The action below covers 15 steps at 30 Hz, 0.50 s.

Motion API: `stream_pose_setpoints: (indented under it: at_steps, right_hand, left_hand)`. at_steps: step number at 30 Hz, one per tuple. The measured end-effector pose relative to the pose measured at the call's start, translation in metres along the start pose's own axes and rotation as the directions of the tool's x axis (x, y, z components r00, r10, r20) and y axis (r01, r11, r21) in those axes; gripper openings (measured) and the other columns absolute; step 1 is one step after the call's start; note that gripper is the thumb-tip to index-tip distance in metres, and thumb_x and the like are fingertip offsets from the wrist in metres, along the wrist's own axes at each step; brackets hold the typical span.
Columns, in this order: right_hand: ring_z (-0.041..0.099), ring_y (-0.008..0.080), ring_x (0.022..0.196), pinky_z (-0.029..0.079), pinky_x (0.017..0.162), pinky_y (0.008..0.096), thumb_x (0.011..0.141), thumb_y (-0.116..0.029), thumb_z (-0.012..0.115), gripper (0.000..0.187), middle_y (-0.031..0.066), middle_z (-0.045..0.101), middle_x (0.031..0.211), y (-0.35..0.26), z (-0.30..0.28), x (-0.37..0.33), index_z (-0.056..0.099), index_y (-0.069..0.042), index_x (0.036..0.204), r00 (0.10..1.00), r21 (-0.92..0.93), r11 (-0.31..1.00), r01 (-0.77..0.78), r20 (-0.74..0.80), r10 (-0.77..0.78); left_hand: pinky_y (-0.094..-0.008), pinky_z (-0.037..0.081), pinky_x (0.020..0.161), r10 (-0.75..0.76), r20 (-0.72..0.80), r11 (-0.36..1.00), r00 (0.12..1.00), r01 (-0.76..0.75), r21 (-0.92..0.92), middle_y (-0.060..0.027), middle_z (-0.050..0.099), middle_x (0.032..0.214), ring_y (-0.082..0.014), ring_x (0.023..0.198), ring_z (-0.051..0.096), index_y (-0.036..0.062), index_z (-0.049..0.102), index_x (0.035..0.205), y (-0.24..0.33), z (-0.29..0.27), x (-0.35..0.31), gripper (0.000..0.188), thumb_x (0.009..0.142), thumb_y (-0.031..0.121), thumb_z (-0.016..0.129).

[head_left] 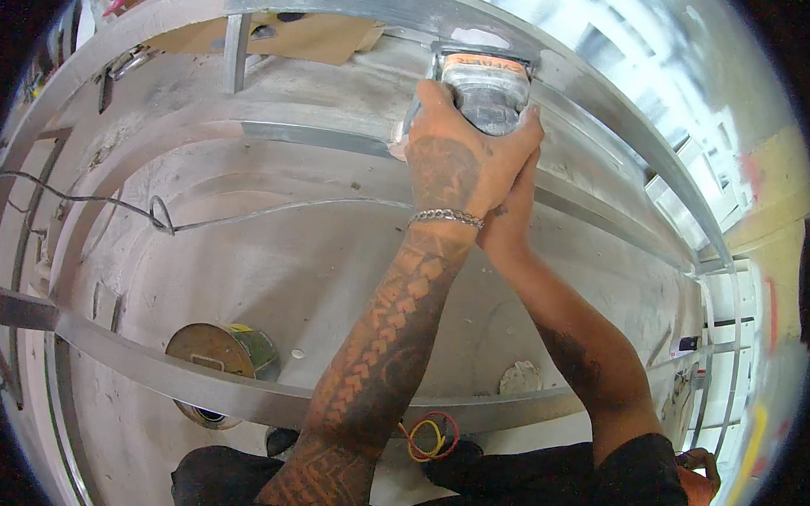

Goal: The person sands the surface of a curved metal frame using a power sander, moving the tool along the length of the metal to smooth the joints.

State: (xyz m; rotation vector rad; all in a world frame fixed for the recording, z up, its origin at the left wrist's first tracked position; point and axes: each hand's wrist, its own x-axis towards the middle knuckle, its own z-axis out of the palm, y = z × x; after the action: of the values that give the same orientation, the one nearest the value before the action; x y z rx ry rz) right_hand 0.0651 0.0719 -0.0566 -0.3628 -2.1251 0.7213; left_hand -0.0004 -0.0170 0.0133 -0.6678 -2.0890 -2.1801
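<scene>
A dusty grey power sander (491, 95) with an orange band is pressed against the curved metal frame rail (378, 4) at the far side. My left hand (458, 152), with a chain bracelet at its wrist, is closed around the sander's near end and partly covers it. Close against it on the right, my right hand (521, 181) also grips the sander; its fingers are mostly hidden behind the left hand. A grey cord (281, 211) trails away to the left from beside my left wrist, with a loose loop in it.
The near frame rail (195, 379) crosses under my forearms. Beyond it a round metal can (210, 353) lies on the pale floor (271, 266). Brown cardboard (323, 41) lies at the far left. Red and yellow wires (430, 439) coil near my legs.
</scene>
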Motion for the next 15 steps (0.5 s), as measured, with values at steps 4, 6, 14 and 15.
stream_pose_setpoints:
  at_steps: [4, 6, 14, 15]
  right_hand:
    - [0.064, 0.0459, 0.113, 0.052, 0.093, 0.0491, 0.081, -0.034, 0.081, 0.105, 0.028, 0.062, 0.127, -0.003, 0.0, -0.005, 0.011, -0.007, 0.155, 1.0, -0.007, 1.0, 0.005, -0.015, -0.005]
    - [0.064, 0.0459, 0.113, 0.051, 0.093, 0.0498, 0.08, -0.034, 0.082, 0.107, 0.0286, 0.062, 0.126, -0.007, -0.003, -0.007, 0.011, -0.007, 0.155, 0.999, -0.106, 0.994, -0.038, 0.023, 0.041]
    - [0.058, 0.0364, 0.119, 0.047, 0.098, 0.0442, 0.082, -0.031, 0.081, 0.101, 0.023, 0.056, 0.131, -0.006, -0.005, -0.012, 0.015, -0.005, 0.154, 0.998, -0.085, 0.995, -0.056, 0.03, 0.058]
    - [0.053, 0.0263, 0.123, 0.043, 0.103, 0.0385, 0.085, -0.028, 0.079, 0.093, 0.0168, 0.051, 0.136, -0.009, -0.005, -0.013, 0.019, -0.004, 0.153, 0.993, -0.035, 0.994, -0.108, 0.045, 0.109]
  left_hand:
    - [-0.0458, 0.053, 0.077, -0.009, -0.007, 0.999, 1.0, 0.009, 0.04, -0.0244, 0.066, 0.089, -0.0377, 0.083, 0.068, -0.0067, 0.047, 0.101, -0.003, 0.0, -0.005, 0.067, 0.07, 0.042, 0.082]
    - [-0.0456, 0.053, 0.078, -0.013, 0.024, 1.0, 1.0, 0.013, -0.007, -0.024, 0.066, 0.09, -0.038, 0.084, 0.068, -0.0072, 0.047, 0.103, -0.007, 0.0, -0.007, 0.069, 0.071, 0.042, 0.082]
    - [-0.0459, 0.053, 0.078, -0.035, 0.055, 0.999, 0.998, 0.036, -0.018, -0.0243, 0.065, 0.091, -0.0383, 0.084, 0.068, -0.007, 0.047, 0.105, -0.011, 0.004, -0.006, 0.068, 0.072, 0.042, 0.081]
    - [-0.0458, 0.053, 0.078, -0.026, 0.047, 0.999, 0.999, 0.027, -0.018, -0.0245, 0.065, 0.091, -0.038, 0.084, 0.068, -0.0069, 0.047, 0.105, -0.011, 0.003, -0.007, 0.068, 0.071, 0.041, 0.081]
